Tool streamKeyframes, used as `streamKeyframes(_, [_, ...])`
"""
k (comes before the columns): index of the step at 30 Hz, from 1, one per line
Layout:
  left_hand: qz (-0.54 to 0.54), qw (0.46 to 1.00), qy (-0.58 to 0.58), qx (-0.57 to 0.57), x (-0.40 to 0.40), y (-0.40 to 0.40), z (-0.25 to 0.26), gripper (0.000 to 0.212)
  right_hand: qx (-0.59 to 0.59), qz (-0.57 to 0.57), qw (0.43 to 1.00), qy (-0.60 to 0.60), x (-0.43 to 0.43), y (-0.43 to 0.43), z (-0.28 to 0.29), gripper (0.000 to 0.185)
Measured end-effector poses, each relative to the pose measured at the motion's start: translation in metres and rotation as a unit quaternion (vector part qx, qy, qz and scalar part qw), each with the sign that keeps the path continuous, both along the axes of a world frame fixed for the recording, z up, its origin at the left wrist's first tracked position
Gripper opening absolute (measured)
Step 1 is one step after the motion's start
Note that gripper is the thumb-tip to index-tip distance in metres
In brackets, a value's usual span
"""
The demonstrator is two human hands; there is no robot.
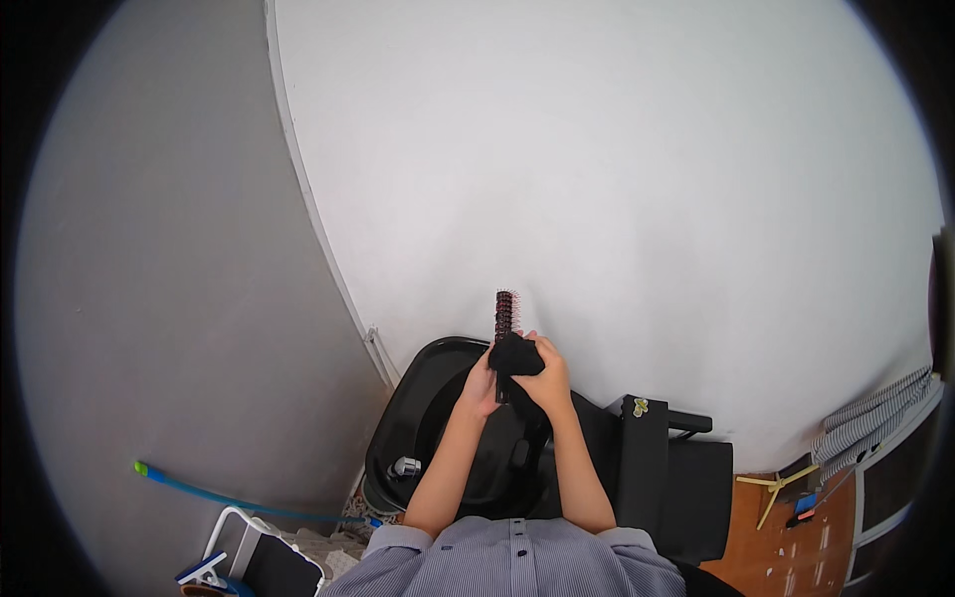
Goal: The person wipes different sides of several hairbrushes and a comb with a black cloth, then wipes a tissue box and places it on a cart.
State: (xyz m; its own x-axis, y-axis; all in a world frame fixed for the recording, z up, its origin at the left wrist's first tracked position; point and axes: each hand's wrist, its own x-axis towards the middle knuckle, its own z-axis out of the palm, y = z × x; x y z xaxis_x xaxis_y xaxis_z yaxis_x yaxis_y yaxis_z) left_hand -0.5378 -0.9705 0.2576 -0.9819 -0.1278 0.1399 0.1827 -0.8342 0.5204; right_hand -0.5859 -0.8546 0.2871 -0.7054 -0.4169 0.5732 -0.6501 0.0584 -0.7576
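Observation:
A dark vented hairbrush (504, 310) with reddish bristles points away from me, upright in the picture. My left hand (481, 384) grips its black handle (503, 391) from the left side. Bunched in my right hand (550, 373) is a black cloth (515, 355), pressed against the brush where bristles and handle meet. The cloth hides that part of the brush and some of my left fingers. Both hands are above a black shampoo basin (388, 440), which has a chrome tap fitting (406, 467) at its left.
Right of the basin stands a black padded salon chair (644, 477) against the white wall (597, 186). A blue-handled mop (254, 500) leans at the lower left beside a white-framed cart (235, 519). Striped fabric (858, 429) and a yellow stand base (776, 486) are at the far right.

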Motion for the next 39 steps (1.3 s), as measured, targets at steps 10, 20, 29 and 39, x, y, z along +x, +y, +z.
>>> streamKeyframes(10, [-0.024,0.993,0.028,0.111,0.004,-0.010,0.006,0.042,0.138,0.046,0.989,0.034,0.013,0.000,0.019,0.046])
streamKeyframes(20, [-0.039,0.984,0.038,0.169,0.001,-0.016,0.000,0.043,0.116,0.173,0.977,0.048,-0.003,0.003,0.009,0.043])
streamKeyframes(29, [-0.028,0.983,0.028,0.181,-0.007,-0.009,0.006,0.040,0.124,0.080,0.989,0.031,-0.001,0.000,0.016,0.045])
streamKeyframes(39, [0.182,0.981,-0.012,0.067,-0.016,-0.042,-0.024,0.021,0.095,0.069,0.993,0.000,-0.025,0.036,0.014,0.052])
